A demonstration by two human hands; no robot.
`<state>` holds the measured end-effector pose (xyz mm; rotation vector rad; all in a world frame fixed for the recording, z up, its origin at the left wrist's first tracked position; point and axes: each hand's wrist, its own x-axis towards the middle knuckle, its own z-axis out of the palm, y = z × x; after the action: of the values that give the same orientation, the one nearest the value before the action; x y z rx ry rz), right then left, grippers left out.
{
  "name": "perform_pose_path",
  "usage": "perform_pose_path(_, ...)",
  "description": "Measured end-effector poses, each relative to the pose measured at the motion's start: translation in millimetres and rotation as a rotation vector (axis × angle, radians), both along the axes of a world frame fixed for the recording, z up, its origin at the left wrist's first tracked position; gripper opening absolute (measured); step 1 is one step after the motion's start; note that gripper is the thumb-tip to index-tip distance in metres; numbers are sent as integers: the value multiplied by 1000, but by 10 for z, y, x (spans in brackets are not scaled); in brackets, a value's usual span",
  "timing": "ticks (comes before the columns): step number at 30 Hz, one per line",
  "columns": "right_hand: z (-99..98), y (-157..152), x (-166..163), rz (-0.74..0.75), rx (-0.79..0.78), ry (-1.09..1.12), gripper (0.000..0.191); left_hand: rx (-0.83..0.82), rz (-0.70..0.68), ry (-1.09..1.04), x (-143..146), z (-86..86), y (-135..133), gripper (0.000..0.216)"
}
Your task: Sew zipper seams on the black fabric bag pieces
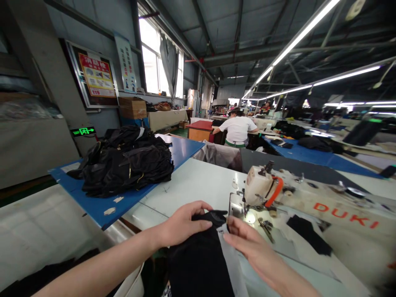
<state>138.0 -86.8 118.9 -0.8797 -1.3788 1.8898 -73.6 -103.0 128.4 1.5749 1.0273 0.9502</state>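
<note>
A black piece of fabric (198, 264) with a pale grey strip (230, 258) along its right side hangs over the front edge of the sewing table. My left hand (187, 222) grips its upper left part, thumb on top and fingers curled behind. With thumb and fingertips, my right hand (247, 237) pinches the upper right corner, where the grey strip meets the black cloth. Just beyond my right hand stands a white sewing machine (261, 187) with an orange lever and a lit needle area. The fingers behind the cloth are partly hidden.
A heap of black garments (130, 161) lies on a blue table (185, 150) at the left. On the machine's right side a small black fabric piece (309, 234) rests on white material. A person in a white shirt (236, 128) sits bent over farther back.
</note>
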Motion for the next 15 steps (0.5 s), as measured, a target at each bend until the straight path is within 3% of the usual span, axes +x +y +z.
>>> perform_pose_path(4,-91,-50,69,58,24,6,26,-105,-2,-133,20,0,8,29)
perform_pose_path(10,-156,-22,63,52,75,-35,29,-19,-54,3,90,88,46,28)
perform_pose_path(15,-135,-44,28,118,88,-35,29,-205,-110,-63,144,76,-7,33)
